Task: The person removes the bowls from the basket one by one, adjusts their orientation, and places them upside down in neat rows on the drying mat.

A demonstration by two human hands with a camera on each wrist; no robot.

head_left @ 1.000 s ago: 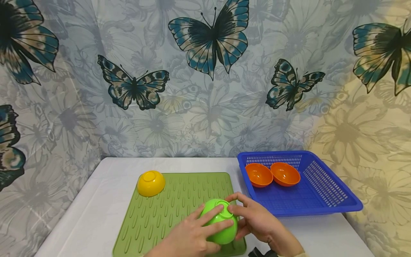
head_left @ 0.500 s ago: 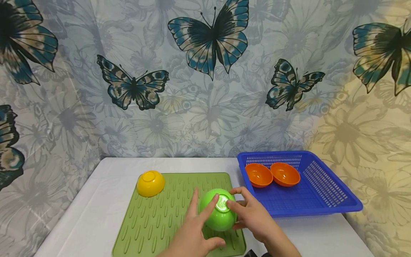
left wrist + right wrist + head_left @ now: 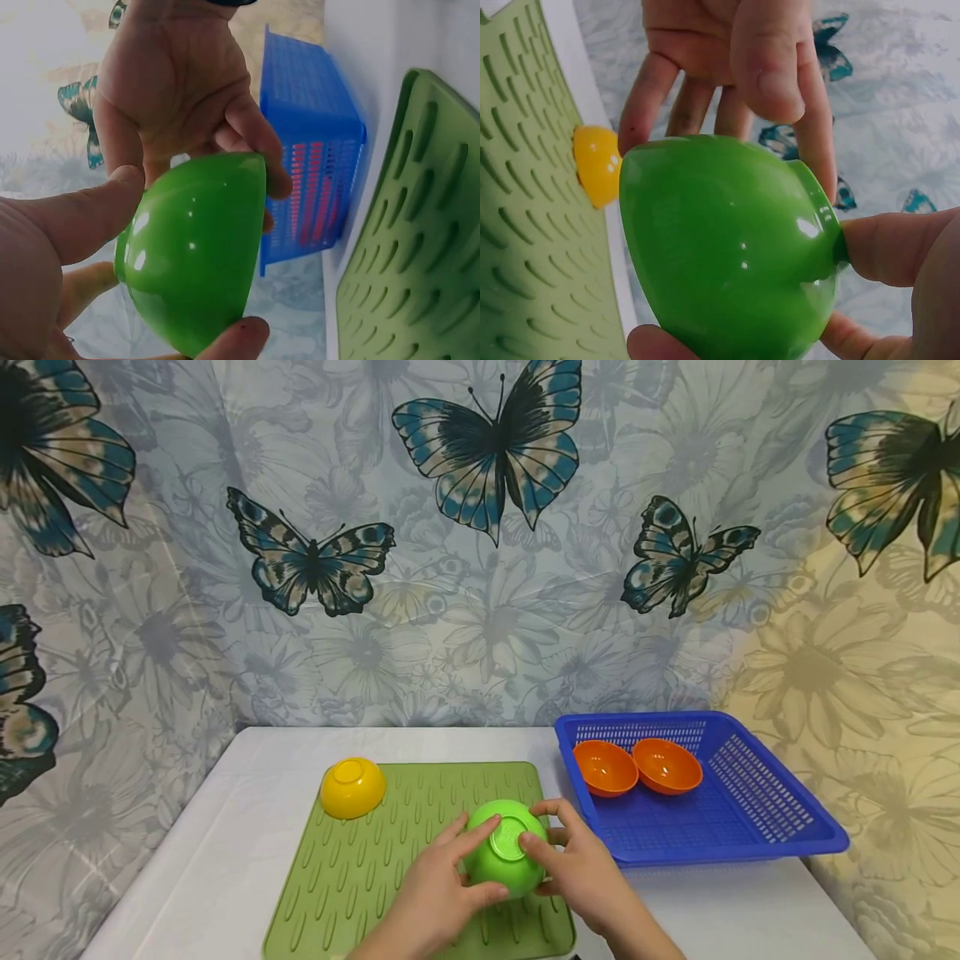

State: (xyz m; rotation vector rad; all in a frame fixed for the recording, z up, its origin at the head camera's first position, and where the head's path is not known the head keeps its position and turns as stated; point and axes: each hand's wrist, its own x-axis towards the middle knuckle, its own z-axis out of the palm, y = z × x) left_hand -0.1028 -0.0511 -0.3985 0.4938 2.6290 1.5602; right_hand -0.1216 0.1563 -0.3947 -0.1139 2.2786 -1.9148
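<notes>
"How do the hands sit on your feed?"

"I have both on the green bowl (image 3: 506, 864), at the lower centre of the head frame. The left hand (image 3: 438, 881) curves its fingers round one side; the right hand (image 3: 588, 868) grips the other, thumb by the foot ring."

"Is it resting on the mat (image 3: 405, 835)?"

"No, I see it held above, its foot facing the camera."

"Anything else?"

"A yellow bowl (image 3: 352, 792) upside down, centre left, and two orange bowls (image 3: 667, 768) in the blue basket (image 3: 813, 846), centre right."
</notes>
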